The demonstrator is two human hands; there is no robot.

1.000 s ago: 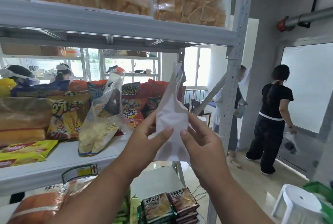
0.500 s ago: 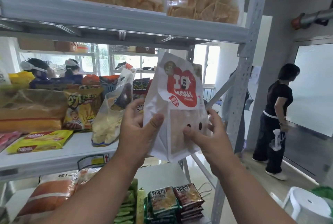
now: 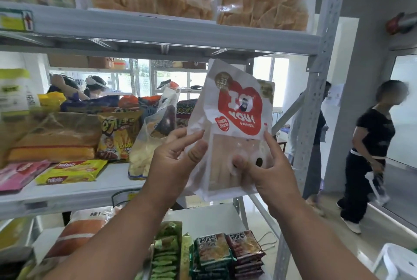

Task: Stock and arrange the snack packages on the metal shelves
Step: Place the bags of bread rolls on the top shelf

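- Held upright in front of the middle shelf (image 3: 108,191), near its right end: white snack bag (image 3: 232,126) with a red heart print, printed face toward the camera
- Left hand (image 3: 173,162) grasping the bag's left edge, thumb pressed on the front panel, fingers wrapped behind
- Right hand (image 3: 268,167) grasping the lower right side, thumb on the clear window, fingertips curled round the right edge
- Bag not yet resting on any shelf; bottom edge hanging just below the shelf's front lip, in the air
- Directly behind the left hand, at the shelf's front edge: clear bag of pale chips (image 3: 153,142), leaning and unsteady-looking
- Further left along the same shelf: yellow chip bag (image 3: 119,135), brown bread loaf pack (image 3: 56,140), flat yellow packet (image 3: 72,171)
- Judged step: facing the bag and choosing its slot at the right end of the shelf
- Advice: keep both grips low on the bag, print outward; set the base down flat to the right of the clear bag, avoiding a knock against it; slide back from the front lip until stable, then let go 1 hand at a time
- Risk, judged: soft bag may slump forward if stood without support behind
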